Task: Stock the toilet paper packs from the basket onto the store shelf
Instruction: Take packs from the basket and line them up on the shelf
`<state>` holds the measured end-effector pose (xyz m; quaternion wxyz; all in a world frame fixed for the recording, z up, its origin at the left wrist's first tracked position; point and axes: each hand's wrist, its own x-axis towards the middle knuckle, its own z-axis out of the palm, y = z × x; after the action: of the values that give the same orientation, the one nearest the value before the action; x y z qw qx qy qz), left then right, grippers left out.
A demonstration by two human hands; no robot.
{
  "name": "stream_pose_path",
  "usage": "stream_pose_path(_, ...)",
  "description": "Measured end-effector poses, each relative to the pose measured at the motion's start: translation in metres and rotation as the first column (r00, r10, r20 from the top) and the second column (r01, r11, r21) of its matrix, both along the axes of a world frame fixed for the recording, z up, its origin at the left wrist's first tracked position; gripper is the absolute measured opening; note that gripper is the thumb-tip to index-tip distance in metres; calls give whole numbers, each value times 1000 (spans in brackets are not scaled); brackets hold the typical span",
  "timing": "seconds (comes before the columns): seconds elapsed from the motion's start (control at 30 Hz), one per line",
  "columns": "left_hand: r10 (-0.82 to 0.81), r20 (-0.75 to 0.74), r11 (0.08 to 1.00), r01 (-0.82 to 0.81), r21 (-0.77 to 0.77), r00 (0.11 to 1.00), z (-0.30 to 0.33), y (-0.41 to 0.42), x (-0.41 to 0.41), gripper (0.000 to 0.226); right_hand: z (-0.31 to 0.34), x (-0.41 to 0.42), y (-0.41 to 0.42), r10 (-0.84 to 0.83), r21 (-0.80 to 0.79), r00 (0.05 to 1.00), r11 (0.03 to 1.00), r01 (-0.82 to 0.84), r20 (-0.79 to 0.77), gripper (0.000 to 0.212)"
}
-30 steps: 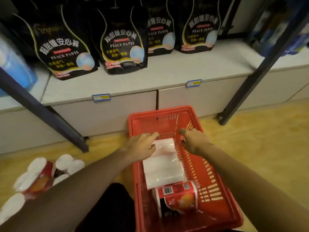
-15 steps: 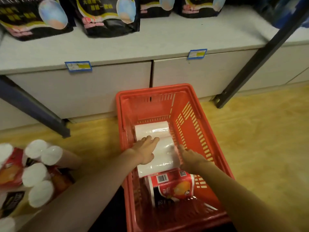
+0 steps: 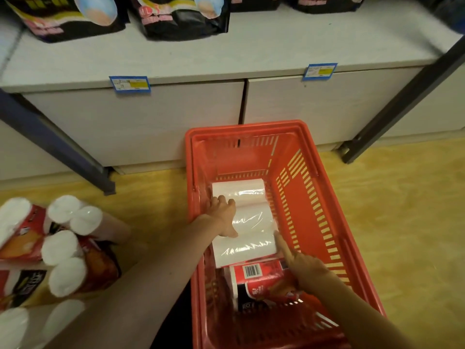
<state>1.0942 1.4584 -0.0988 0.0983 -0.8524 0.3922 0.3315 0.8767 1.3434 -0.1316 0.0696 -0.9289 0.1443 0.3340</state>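
- Nearest the camera, the right hand (image 3: pixel 305 269) reaches into the red basket (image 3: pixel 324 197), fingers stretched flat along the right edge of the toilet paper pack (image 3: pixel 247 222), palm over its red printed end; that grip is spread, pinching nothing.
- Just beyond, the left hand (image 3: pixel 222 215) lies on the pack's top left, fingers loosely extended over the clear wrap: a spread grip again, resting rather than clamping.
- The pack itself lies lengthwise on the basket floor, white rolls toward the shelf, barcode end toward the person.
- Off to the left, more wrapped packs (image 3: pixel 57 248) sit piled on the yellow floor (image 3: pixel 392 222).
- Furthest out, the store shelf (image 3: pixel 251 54) carries black pouches (image 3: pixel 181 18) at its back, with bare board in front.
- Risk, as I read it: the film is glossy and loose, so 2 flat hands could slide off or drag only the wrap; lifted by 1 end, the pack might sag and catch the basket rim.
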Motion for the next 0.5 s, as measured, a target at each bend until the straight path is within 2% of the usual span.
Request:
stream_pose_path(0.07,-19,8,999,19,36,1000,5,-1,2,76,5,2,-2,-63,62,998,996,63,-9,125)
stream_pose_path(0.17,37,-57,999,-38,-18,998,14,-2,2,90,24,13,-6,-185,198,982,962,187,-29,131)
stream_pose_path(0.3,158,-195,985,-168,-35,968,27,0,0,105,55,36,-7,-217,269,974,936,227,-65,118)
stream_pose_path(0.4,112,-118,991,-120,-59,987,43,-3,-4,104,85,59,-10,-170,297,983,937,185,-74,99)
stream_pose_path(0.5,93,7,993,-92,-74,996,69,-13,-6,102,124,79,-19,-147,311,989,940,140,-2,97)
